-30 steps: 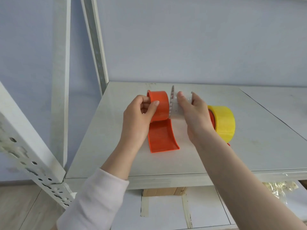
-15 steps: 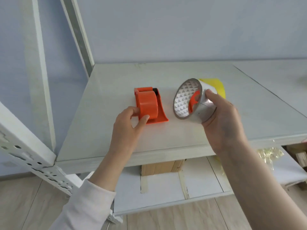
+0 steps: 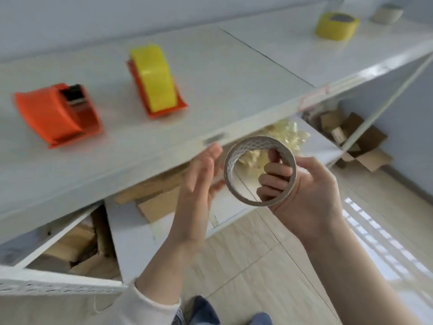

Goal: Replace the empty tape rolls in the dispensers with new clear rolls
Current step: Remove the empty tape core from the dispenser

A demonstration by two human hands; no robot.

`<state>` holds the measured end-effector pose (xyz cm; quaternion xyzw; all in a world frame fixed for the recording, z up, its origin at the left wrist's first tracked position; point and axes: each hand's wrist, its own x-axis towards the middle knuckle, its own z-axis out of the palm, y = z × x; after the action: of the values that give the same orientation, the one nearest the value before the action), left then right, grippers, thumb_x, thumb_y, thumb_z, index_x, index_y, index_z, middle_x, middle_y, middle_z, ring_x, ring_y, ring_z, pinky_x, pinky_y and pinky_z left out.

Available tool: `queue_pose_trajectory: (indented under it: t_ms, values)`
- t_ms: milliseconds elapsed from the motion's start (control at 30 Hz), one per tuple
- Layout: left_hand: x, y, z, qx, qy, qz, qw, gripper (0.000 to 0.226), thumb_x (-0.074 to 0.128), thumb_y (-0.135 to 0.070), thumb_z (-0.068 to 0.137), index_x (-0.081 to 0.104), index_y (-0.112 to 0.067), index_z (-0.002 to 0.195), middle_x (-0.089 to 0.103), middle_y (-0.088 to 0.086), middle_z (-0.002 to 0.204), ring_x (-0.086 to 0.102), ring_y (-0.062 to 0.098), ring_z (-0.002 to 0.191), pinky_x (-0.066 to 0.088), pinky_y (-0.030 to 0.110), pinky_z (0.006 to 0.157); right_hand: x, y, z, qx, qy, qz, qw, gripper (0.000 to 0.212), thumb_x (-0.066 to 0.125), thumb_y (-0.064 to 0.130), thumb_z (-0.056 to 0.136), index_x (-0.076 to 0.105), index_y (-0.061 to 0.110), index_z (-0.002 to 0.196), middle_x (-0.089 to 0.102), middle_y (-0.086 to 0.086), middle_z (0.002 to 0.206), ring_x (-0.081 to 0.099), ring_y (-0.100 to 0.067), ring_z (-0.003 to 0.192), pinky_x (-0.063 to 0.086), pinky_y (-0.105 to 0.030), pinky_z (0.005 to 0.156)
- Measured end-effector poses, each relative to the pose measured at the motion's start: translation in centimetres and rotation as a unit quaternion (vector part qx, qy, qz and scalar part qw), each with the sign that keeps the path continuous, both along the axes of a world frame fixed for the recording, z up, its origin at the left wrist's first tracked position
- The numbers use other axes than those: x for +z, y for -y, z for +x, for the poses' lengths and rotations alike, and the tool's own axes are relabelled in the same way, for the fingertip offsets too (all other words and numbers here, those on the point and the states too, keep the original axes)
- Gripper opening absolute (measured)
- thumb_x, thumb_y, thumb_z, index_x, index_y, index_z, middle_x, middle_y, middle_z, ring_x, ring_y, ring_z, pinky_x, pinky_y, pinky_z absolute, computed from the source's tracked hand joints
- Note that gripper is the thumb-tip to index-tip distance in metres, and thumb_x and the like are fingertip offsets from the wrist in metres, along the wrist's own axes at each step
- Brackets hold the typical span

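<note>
My right hand (image 3: pixel 302 184) grips an empty white tape core (image 3: pixel 236 160), fingers through its hole, held below the shelf's front edge. My left hand (image 3: pixel 199 174) is just left of the core, fingers apart, holding nothing. An orange dispenser (image 3: pixel 56 113) with no roll on it lies on the white shelf (image 3: pixel 210 95) at the left. A second orange dispenser (image 3: pixel 154 78) carrying a yellow roll stands to its right. A loose yellow tape roll (image 3: pixel 336 25) sits far back right, with a pale roll (image 3: pixel 386 13) beyond it.
Under the shelf lie wooden blocks (image 3: pixel 152 195), crumpled yellowish tape (image 3: pixel 281 141) and an open cardboard box (image 3: pixel 356 141). A perforated white shelf rail (image 3: pixel 46 285) runs at lower left. Pale wood floor lies below my hands.
My view swung right and down. My left hand let go of the orange dispenser and came beside the core. My right hand carried the core off the shelf, below its front edge.
</note>
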<state>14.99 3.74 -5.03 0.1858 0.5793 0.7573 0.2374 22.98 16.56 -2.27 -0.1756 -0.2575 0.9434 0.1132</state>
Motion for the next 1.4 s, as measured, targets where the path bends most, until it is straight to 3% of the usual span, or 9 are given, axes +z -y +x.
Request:
queue_pose_trajectory:
  t_ms: [100, 233, 367, 467, 600, 700, 867, 1067, 1400]
  values:
    - [-1.1, -5.3, 4.0, -0.141, 0.120, -0.008, 0.983, 0.065, 0.050, -0.051, 0.078, 0.049, -0.013, 0.131, 0.062, 0.001, 0.129, 0.062, 0.017, 0.115, 0.050, 0.034, 0.097, -1.8, -4.1, 5.6, -0.033, 0.024, -0.027, 0.999, 0.021, 0.050, 0.020, 0.065, 0.062, 0.009, 0.079, 0.043, 0.006, 0.052, 0.035, -0.009, 0.044, 0.034, -0.019, 0.043]
    - [-3.2, -11.6, 9.3, -0.206, 0.130, -0.046, 0.969, 0.038, 0.045, -0.025, 0.091, 0.054, -0.007, 0.124, 0.064, 0.013, 0.124, 0.067, 0.020, 0.106, 0.055, 0.028, 0.088, -4.9, -9.2, 13.2, -0.087, 0.065, -0.049, 0.993, 0.045, 0.069, 0.021, 0.052, 0.063, 0.003, 0.093, 0.057, -0.003, 0.072, 0.051, -0.014, 0.056, 0.046, -0.023, 0.053]
    - [-5.7, -17.3, 13.5, -0.254, 0.136, -0.081, 0.954, 0.023, 0.044, -0.017, 0.095, 0.060, -0.017, 0.112, 0.067, 0.004, 0.116, 0.067, 0.018, 0.105, 0.053, 0.026, 0.086, -7.5, -12.6, 19.6, -0.170, 0.151, -0.041, 0.973, 0.072, 0.077, 0.028, 0.045, 0.061, 0.004, 0.111, 0.068, -0.008, 0.099, 0.068, -0.024, 0.086, 0.056, -0.031, 0.071]
    - [-7.1, -21.0, 16.0, -0.302, 0.138, -0.112, 0.937, 0.024, 0.044, -0.017, 0.095, 0.060, -0.016, 0.113, 0.069, 0.001, 0.109, 0.066, 0.016, 0.104, 0.053, 0.026, 0.086, -8.3, -14.4, 22.8, -0.225, 0.185, -0.041, 0.956, 0.057, 0.061, 0.029, 0.069, 0.056, 0.006, 0.121, 0.068, -0.008, 0.104, 0.065, -0.023, 0.098, 0.051, -0.035, 0.085]
    - [-8.4, -25.8, 18.2, -0.359, 0.135, -0.142, 0.913, 0.028, 0.044, -0.019, 0.095, 0.056, -0.013, 0.120, 0.070, -0.001, 0.105, 0.068, 0.008, 0.092, 0.054, 0.022, 0.079, -9.6, -17.2, 25.4, -0.281, 0.202, -0.033, 0.937, 0.026, 0.047, 0.022, 0.090, 0.060, 0.013, 0.110, 0.072, 0.001, 0.086, 0.069, -0.014, 0.082, 0.056, -0.026, 0.069]
    - [-8.8, -30.1, 18.7, -0.397, 0.135, -0.151, 0.895, 0.025, 0.044, -0.020, 0.095, 0.057, -0.016, 0.116, 0.070, -0.001, 0.103, 0.069, 0.004, 0.086, 0.055, 0.019, 0.073, -10.2, -20.3, 26.2, -0.319, 0.215, -0.038, 0.922, 0.022, 0.048, 0.024, 0.090, 0.063, 0.014, 0.103, 0.071, 0.001, 0.085, 0.066, -0.014, 0.083, 0.055, -0.025, 0.069]
    - [-9.2, -38.4, 17.9, -0.448, 0.125, -0.163, 0.870, 0.018, 0.046, -0.022, 0.094, 0.058, -0.024, 0.108, 0.069, -0.002, 0.103, 0.066, 0.012, 0.093, 0.055, 0.027, 0.079, -10.9, -27.1, 25.6, -0.372, 0.213, -0.030, 0.903, 0.023, 0.048, 0.024, 0.090, 0.062, 0.014, 0.104, 0.070, -0.002, 0.091, 0.066, -0.015, 0.085, 0.055, -0.024, 0.068]
    - [-8.7, -46.7, 16.6, -0.485, 0.120, -0.170, 0.849, 0.017, 0.049, -0.019, 0.093, 0.056, -0.026, 0.106, 0.067, -0.004, 0.100, 0.064, 0.010, 0.091, 0.055, 0.026, 0.077, -10.7, -34.4, 24.4, -0.415, 0.214, -0.038, 0.884, 0.021, 0.048, 0.023, 0.090, 0.062, 0.012, 0.101, 0.067, -0.006, 0.099, 0.062, -0.019, 0.091, 0.056, -0.025, 0.070]
    - [-9.0, -59.1, 18.2, -0.505, 0.118, -0.186, 0.835, 0.027, 0.050, -0.018, 0.092, 0.053, -0.020, 0.119, 0.065, -0.001, 0.107, 0.066, 0.008, 0.090, 0.055, 0.027, 0.079, -11.3, -46.3, 26.0, -0.439, 0.210, -0.038, 0.872, 0.017, 0.049, 0.021, 0.088, 0.063, 0.015, 0.097, 0.069, -0.002, 0.089, 0.062, -0.017, 0.085, 0.055, -0.027, 0.070]
